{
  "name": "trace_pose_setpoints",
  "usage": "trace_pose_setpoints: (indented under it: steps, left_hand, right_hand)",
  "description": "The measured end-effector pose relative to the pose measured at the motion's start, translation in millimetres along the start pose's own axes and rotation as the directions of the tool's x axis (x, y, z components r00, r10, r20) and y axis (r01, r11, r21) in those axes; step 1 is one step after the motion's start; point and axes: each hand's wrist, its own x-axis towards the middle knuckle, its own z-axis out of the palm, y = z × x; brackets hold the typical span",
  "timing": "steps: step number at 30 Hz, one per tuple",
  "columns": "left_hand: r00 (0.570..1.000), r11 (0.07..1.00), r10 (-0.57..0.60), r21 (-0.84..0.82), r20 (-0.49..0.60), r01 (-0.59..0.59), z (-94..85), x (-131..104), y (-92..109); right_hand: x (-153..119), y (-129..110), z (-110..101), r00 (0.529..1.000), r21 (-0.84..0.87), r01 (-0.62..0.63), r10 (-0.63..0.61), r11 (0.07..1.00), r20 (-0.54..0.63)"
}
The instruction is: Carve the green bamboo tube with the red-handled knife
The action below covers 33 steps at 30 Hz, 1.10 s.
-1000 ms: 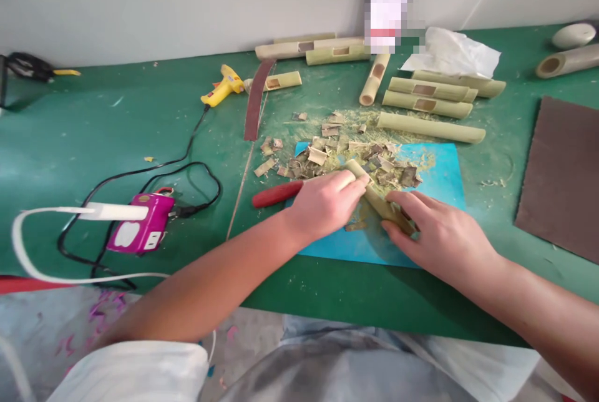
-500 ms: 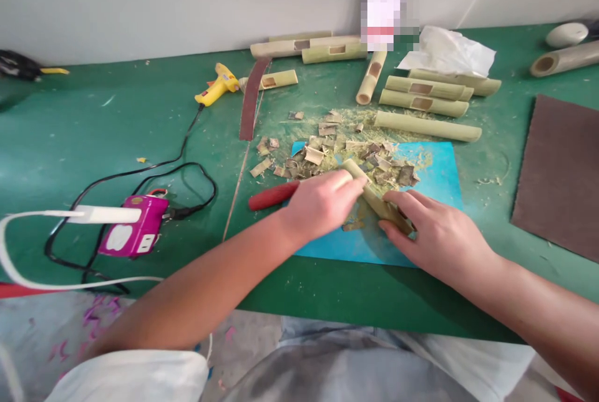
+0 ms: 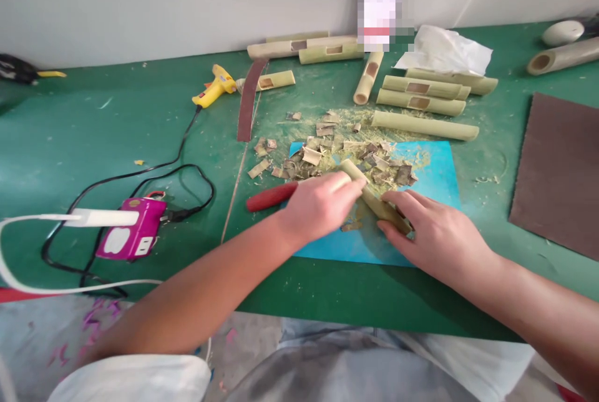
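A pale green bamboo tube (image 3: 374, 201) lies slantwise over a blue sheet (image 3: 437, 177). Around its upper part, my left hand (image 3: 322, 202) is closed, fingertips pressed on the tube's side; anything small under them is hidden. My right hand (image 3: 423, 227) grips the lower end between thumb and fingers. A tool's red handle (image 3: 270, 196) sticks out to the left of my left hand, its other end hidden behind that hand. Bamboo chips (image 3: 311, 156) and sawdust are heaped just beyond the tube.
Several cut bamboo tubes (image 3: 423, 125) lie toward the wall. At left are a yellow glue gun (image 3: 215, 87), its black cord and a magenta power adapter (image 3: 133, 227). A brown sandpaper strip (image 3: 248, 102) and a larger brown sheet (image 3: 556, 177) lie on the green table (image 3: 262, 289).
The whole view has shifted slightly to the left. Both hands keep their places on the bamboo tube, with hardly any visible movement.
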Motion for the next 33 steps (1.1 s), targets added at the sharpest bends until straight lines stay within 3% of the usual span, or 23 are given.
trace_pose_setpoints:
  steps: [3, 6, 10, 14, 18, 21, 25, 29, 32, 33]
  left_hand:
    - [0.996, 0.998, -0.054, 0.042, -0.065, 0.056, 0.5, 0.2, 0.6]
    - [0.999, 0.998, 0.037, -0.044, 0.033, -0.036, 0.1, 0.4, 1.2]
    - [0.997, 0.997, -0.076, 0.012, 0.008, 0.075, 0.8, -0.4, 1.2]
    - [1.0, 0.999, 0.012, -0.035, 0.025, -0.011, 1.1, -2.7, 4.2]
    - [1.0, 1.0, -0.014, -0.016, -0.007, 0.014, -0.3, -3.4, 5.1]
    - [0.999, 0.996, 0.036, -0.08, 0.038, -0.033, -0.2, -3.2, 4.1]
    - [0.997, 0.997, -0.074, 0.002, 0.025, 0.074, 0.4, -3.1, 3.7]
    - [0.997, 0.997, 0.022, -0.079, 0.07, -0.016, -1.8, -2.5, 8.1]
    - [0.999, 0.998, -0.052, 0.023, 0.009, 0.052, -4.2, -1.6, 9.5]
    - [1.0, 0.999, -0.008, 0.033, 0.023, 0.007, -4.7, -1.6, 9.7]
  right_hand:
    - [-0.3, 0.7, 0.3, 1.0, -0.008, 0.001, -0.001, 1.0, -0.011]
    - [-0.3, 0.9, 0.2, 1.0, 0.006, 0.012, -0.012, 1.0, -0.008]
    - [-0.2, 0.5, 0.4, 1.0, 0.012, -0.01, 0.01, 1.0, -0.013]
    - [-0.7, 0.1, 1.1, 1.0, 0.018, -0.015, 0.015, 1.0, 0.009]
    - [-1.0, 0.2, 0.9, 1.0, 0.023, -0.025, 0.025, 0.999, 0.012]
    - [-0.6, 0.5, 0.1, 0.999, 0.042, -0.032, 0.031, 0.999, 0.037]
    - [0.0, 0.5, -0.9, 0.997, 0.046, -0.06, 0.057, 0.997, 0.06]
    - [-0.1, 0.2, -0.9, 0.997, 0.045, -0.047, 0.044, 0.998, 0.064]
    - [-0.3, 0.2, -0.3, 0.999, 0.041, -0.045, 0.044, 0.998, 0.033]
    - [-0.4, 0.1, -0.1, 0.999, 0.045, -0.046, 0.044, 0.998, 0.03]
